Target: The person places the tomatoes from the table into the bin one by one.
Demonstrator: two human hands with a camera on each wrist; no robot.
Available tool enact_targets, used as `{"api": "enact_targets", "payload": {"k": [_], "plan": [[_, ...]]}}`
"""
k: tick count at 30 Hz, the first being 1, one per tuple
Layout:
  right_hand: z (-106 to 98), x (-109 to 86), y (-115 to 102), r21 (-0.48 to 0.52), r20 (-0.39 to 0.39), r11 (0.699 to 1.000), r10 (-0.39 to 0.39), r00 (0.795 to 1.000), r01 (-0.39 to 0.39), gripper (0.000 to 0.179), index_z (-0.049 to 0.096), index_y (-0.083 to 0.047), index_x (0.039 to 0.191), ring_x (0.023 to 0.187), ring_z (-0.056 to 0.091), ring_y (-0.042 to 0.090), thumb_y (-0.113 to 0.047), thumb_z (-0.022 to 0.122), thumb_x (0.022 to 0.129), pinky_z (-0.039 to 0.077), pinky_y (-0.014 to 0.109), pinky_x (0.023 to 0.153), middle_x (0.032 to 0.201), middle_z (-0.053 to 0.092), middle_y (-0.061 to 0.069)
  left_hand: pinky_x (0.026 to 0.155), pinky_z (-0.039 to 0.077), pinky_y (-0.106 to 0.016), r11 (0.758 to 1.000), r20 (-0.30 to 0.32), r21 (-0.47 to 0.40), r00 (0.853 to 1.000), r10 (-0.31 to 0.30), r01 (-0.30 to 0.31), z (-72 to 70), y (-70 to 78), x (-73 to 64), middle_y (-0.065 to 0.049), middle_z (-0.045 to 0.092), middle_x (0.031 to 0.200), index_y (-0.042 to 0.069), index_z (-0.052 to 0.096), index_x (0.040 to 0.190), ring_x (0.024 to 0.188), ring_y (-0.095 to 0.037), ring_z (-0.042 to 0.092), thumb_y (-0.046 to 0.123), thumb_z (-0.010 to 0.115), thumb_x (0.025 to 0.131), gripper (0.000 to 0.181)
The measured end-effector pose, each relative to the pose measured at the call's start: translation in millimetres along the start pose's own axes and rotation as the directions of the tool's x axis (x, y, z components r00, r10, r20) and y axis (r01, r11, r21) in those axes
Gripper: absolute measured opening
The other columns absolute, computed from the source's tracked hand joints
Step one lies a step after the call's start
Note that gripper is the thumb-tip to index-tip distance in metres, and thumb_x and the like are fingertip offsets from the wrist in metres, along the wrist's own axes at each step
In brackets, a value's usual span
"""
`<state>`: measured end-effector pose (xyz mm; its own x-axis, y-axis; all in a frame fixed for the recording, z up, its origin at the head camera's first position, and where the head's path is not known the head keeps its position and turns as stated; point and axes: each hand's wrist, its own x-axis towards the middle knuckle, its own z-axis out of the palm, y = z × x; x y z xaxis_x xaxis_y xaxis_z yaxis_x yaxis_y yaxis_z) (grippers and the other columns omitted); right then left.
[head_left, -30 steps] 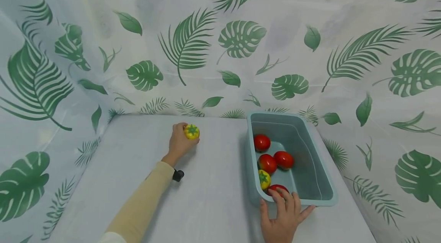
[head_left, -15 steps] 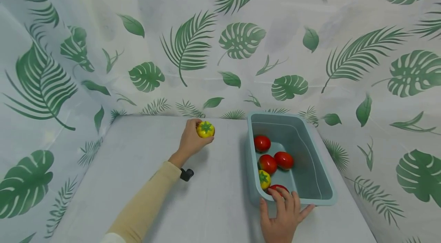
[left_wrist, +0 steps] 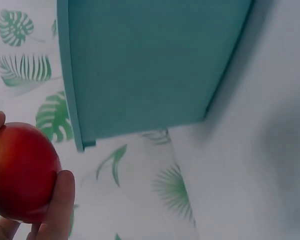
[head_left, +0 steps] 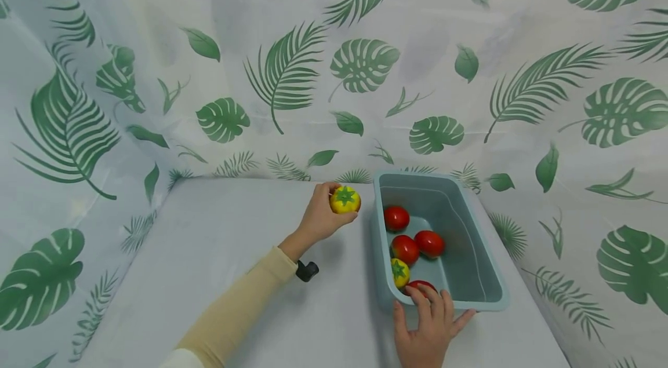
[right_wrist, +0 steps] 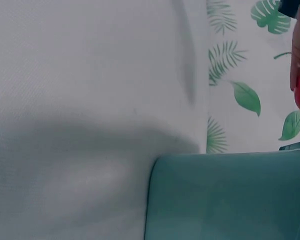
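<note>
My left hand (head_left: 319, 216) holds a tomato (head_left: 345, 200), glossy and plastic-looking, yellow with a green star-shaped top. In the left wrist view the tomato (left_wrist: 26, 172) shows its red side, with fingers and thumb around it. It is up off the table, just left of a blue-grey plastic bin (head_left: 440, 182). Inside the bin, several red tomatoes (head_left: 429, 243) and one with a yellow top (head_left: 400, 272) lie toward the left and near side. My right hand (head_left: 425, 333) grips the bin's near rim, fingers hooked over it, partly covering a red tomato (head_left: 421, 285).
A white table (head_left: 224, 310) extends under the bin and to its left. A curtain (head_left: 365, 142) printed with green leaves stands behind and on both sides. On my left wrist sits a small black device (head_left: 307, 270).
My left hand has carried the tomato rightward across the table, close to the bin's left wall. My right hand has stayed on the near rim.
</note>
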<state>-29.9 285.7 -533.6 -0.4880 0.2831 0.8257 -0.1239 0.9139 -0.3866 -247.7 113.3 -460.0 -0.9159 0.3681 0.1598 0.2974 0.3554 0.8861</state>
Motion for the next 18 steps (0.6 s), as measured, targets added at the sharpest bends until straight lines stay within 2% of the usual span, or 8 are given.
{"api": "enact_targets", "payload": {"k": [9, 18], "plan": [[-1.5, -0.6, -2.4, -0.039, 0.038, 0.999, 0.006, 0.999, -0.004, 0.045, 0.068, -0.006, 0.095, 0.108, 0.045, 0.041, -0.049, 0.056, 0.094, -0.011, 0.073, 0.106, 0.102, 0.063, 0.016, 0.092, 0.050, -0.029, 0.994, 0.083, -0.053, 0.992, 0.095, -0.090, 32.4, 37.4, -6.4, -0.005, 0.044, 0.129, 0.011, 0.040, 0.139, 0.109, -0.017, 0.051, 0.031, 0.078, 0.082, 0.072], [-1.1, 0.5, -2.2, -0.047, 0.035, 0.999, 0.007, 0.999, -0.006, 0.046, 0.068, -0.006, 0.094, 0.108, 0.045, 0.042, -0.050, 0.055, 0.094, -0.011, 0.074, 0.105, 0.102, 0.063, 0.016, 0.091, 0.048, -0.020, 0.975, 0.164, -0.140, 0.967, 0.194, -0.172, 57.8, 54.3, -20.3, -0.005, 0.048, 0.132, 0.011, 0.039, 0.144, 0.110, -0.013, 0.052, 0.027, 0.076, 0.084, 0.072]]}}
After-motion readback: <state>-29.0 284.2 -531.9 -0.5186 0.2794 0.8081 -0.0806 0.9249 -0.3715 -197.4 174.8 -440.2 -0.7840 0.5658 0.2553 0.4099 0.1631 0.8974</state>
